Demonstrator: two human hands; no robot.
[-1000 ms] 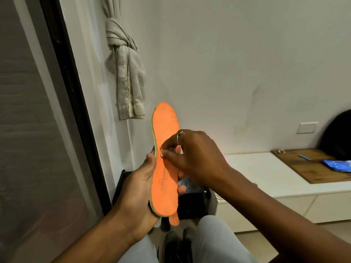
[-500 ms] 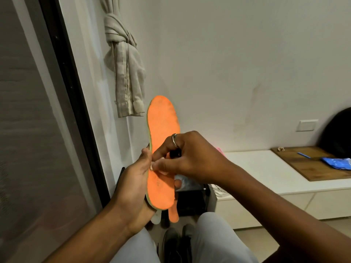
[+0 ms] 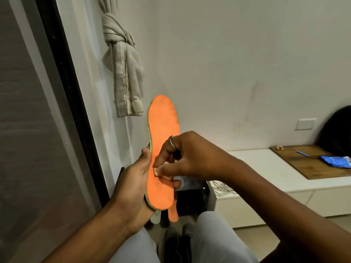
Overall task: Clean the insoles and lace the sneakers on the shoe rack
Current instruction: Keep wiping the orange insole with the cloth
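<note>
Two grips on one long orange foam insole, held upright, toe end up, in front of a pale wall. Left grip curled round the lower half from the left, thumb lying along the greenish edge, fingertips showing past the right edge. Right grip pressed together in a pinch on a small white wad, thumb and forefinger holding it against the orange face, just above the faint print near the heel. Silver ring on one bent finger of that grip.

Tucked behind the heel and poking out below the left grip: the tip of a second orange insole and, just beside it, a pale whitish insole.

Lower down, between two knees in light grey trousers, a pair of dark shoes on the floor. Behind the grips, something black and boxy, too dark to tell.

To the right, a low white table against the wall, carrying a brown wooden board. On the board, a thin blue pen and a blue patterned packet, near each other but apart. White wall plate above the table.

Up left, a knotted beige curtain hanging beside a dark window frame.
</note>
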